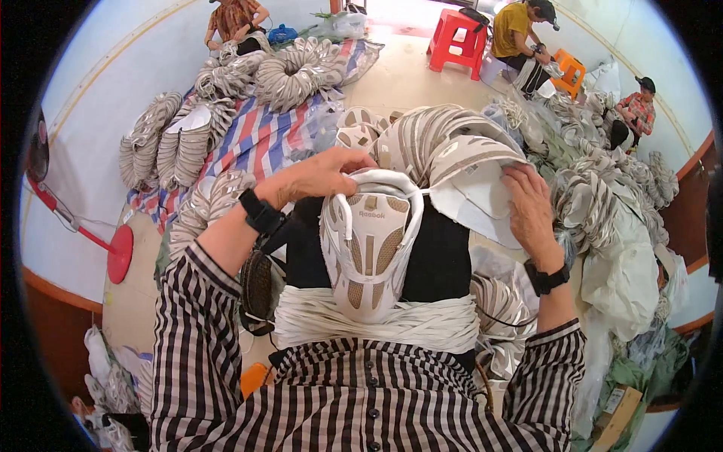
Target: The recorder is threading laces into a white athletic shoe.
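Note:
On my lap lies a white and beige shoe upper [370,260], toe toward me, with a white lace hanging at its side. My left hand [325,175] is closed on its collar, fingertips at the top edge. My right hand [532,215] grips the edge of a second shoe upper [471,169], whose white inner side partly shows. Behind it curves a row of nested uppers [422,135]. A thick bundle of white laces [376,324] stretches across my lap, below the first upper's toe.
Coiled stacks of uppers [297,75] rest on a striped sheet [256,135] at the left. More piles [595,196] and plastic bags [625,271] line the right. A red stool [458,45] and a red-based fan [120,252] stand on the floor. Several people sit working farther off.

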Demonstrator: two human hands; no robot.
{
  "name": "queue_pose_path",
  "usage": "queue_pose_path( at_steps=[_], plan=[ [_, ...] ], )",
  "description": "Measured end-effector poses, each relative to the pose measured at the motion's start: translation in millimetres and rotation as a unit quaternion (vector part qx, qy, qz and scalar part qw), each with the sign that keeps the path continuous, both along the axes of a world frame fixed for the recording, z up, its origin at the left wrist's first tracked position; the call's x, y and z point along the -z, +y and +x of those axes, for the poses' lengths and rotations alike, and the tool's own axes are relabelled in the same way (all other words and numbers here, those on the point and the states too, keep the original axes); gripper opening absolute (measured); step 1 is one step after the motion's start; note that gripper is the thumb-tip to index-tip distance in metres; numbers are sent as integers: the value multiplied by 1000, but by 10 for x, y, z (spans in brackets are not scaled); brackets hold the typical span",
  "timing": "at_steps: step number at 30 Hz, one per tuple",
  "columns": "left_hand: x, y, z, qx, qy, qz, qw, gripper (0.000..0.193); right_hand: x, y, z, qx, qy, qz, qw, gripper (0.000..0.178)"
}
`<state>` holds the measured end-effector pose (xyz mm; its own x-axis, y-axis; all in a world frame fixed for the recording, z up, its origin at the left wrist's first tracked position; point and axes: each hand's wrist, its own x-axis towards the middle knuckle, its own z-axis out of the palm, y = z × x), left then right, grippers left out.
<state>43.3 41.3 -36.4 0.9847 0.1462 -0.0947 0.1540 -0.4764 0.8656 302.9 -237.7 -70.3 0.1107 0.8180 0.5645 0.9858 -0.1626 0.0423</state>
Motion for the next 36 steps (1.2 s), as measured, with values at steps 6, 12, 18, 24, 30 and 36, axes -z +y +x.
queue_pose_path(
  at_steps=[6,12,18,24,30,36],
  plan=[
    [123,-64,-178,-56,-23,6,998,39,-157,-176,-730,55,-16,-108,992,40],
    [153,-59,-133,-57,-48,-15,997,38,-300,-804,-1098,99,61,-87,989,46],
    [204,75,38,-23,-32,-9,999,38,-309,-401,-1424,-49,89,45,994,48],
    [317,311,207,-62,-28,-113,991,35,214,767,-356,5,148,82,986,47],
    [456,276,213,-71,-44,-142,986,38,256,842,-294,36,163,7,986,39],
    [595,229,26,-128,-58,-267,953,35,-73,139,-1158,-80,167,11,983,30]
  ],
)
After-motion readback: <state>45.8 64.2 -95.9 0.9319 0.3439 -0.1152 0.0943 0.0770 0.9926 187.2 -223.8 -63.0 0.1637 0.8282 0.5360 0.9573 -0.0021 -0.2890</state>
